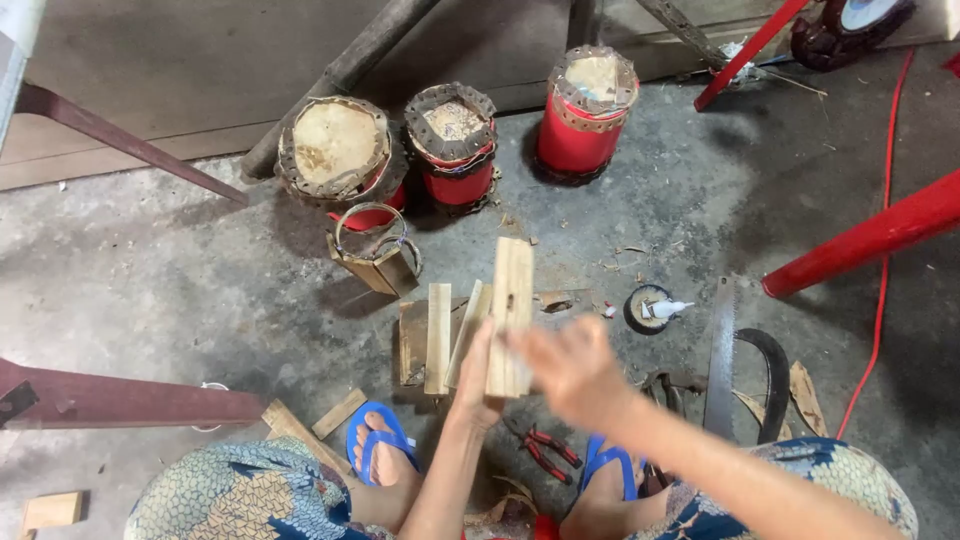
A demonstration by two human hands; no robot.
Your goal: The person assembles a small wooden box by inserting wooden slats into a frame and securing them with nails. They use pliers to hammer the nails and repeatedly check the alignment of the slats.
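The left hand (478, 375) holds a flat wooden slat (511, 315) upright over the concrete floor (180, 290), its fingers wrapped around the slat's lower end from the left. The slat is pale, has a small dark notch near its middle, and its top end points toward the drums. The right hand (572, 368) is just beside the slat's lower right edge and blurred; its fingers look loosely spread, but whether they touch the wood cannot be told.

Below and behind the slat, more wooden strips (438, 338) stand or lean on a darker block of wood lying on the floor. To the left of them lies a small wooden frame with wire hoops (375, 252).

Further off, three small drums stand in a row: a tilted one with a pale skin (335, 152), a red one with a laced rim (455, 145) in the middle, and a taller red drum (583, 110) on the right.

Right of the hands, a hand saw (720, 355) lies on the floor with a dark curved blade (775, 375) beside it, and a small round tin with a white glue tube (652, 309) sits near the saw's tip. Red-handled pliers (543, 452) lie between the person's feet, which wear blue sandals (372, 440). Patterned fabric covers both knees. Red painted poles (870, 238) cross the right side, and a red cable (884, 250) runs along the floor.
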